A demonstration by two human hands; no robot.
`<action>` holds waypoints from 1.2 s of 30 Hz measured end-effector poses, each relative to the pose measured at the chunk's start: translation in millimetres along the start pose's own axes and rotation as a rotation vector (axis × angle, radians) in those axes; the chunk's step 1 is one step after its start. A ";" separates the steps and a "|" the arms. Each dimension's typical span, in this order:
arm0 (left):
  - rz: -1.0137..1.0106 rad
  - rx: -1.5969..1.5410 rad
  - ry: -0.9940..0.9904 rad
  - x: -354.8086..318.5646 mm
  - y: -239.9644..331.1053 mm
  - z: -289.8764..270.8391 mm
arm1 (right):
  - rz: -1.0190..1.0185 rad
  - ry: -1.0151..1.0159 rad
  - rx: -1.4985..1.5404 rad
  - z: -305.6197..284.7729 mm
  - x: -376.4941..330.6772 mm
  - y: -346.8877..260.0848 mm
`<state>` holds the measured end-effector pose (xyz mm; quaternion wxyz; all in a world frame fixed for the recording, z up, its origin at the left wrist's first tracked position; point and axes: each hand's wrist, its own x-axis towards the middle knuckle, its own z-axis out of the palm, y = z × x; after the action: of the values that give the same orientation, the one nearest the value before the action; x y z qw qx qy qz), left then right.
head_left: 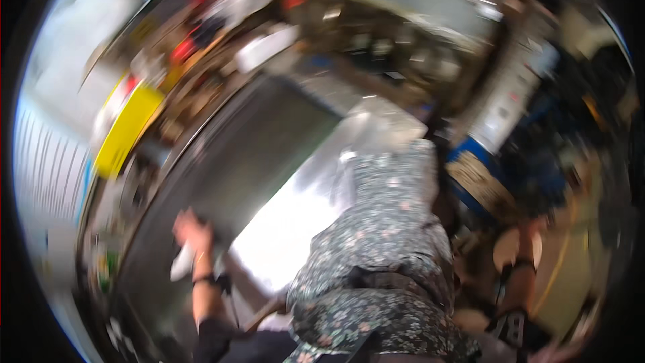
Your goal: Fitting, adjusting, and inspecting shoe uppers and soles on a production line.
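Observation:
The whole view is smeared by motion. My left hand [193, 230] is over a dark grey tabletop [248, 141]; its fingers are too blurred to read. A small white thing [181, 263] shows beside that wrist, and I cannot make out its kind or whether the hand touches it. Out to the far right, my right hand [533, 227] hangs low beside a pale round disc [517, 247]. Whether it grips the disc cannot be seen. Both wrists carry dark bands.
A shiny sheet-like surface [289, 222] lies between the tabletop and my floral apron [383, 249]. Along the far left stand a yellow box [129, 128] and blurred clutter. A white block-shaped thing [267, 48] sits beyond the table. At right is a blue-edged carton [480, 178].

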<state>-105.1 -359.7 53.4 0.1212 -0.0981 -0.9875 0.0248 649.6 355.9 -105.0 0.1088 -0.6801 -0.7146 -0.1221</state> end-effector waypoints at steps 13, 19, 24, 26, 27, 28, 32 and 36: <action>0.676 -0.431 -0.263 152.9 217.7 2.4 | 0.293 -0.122 0.645 -128.3 -184.3 -97.7; 0.736 -0.214 -0.071 130.2 175.5 -85.6 | 0.328 -0.374 0.694 -135.6 -249.5 -93.4; 0.721 -0.046 0.056 74.2 121.1 -141.7 | 0.071 -0.240 0.896 -118.0 -214.2 -129.6; 0.693 -0.001 0.105 45.4 102.8 -154.9 | -0.045 -0.267 1.015 -131.5 -187.0 -172.5; 0.682 0.020 0.131 33.6 95.4 -160.2 | -0.121 -0.245 1.104 -138.6 -174.5 -197.7; 0.668 0.048 0.159 22.5 87.2 -165.7 | -0.217 -0.268 1.126 -158.8 -161.5 -228.1; 0.674 0.171 0.285 -0.3 62.9 -196.2 | -0.708 -0.304 1.262 -269.2 -142.3 -336.3; 0.530 -0.069 0.541 -14.3 128.8 -243.2 | -1.167 -0.526 1.320 -404.9 -156.6 -403.0</action>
<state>-7.9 -230.2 276.4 0.3634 -0.3571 -0.8605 -0.0047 250.9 59.1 217.2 0.2301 -0.0174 -0.8711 0.4336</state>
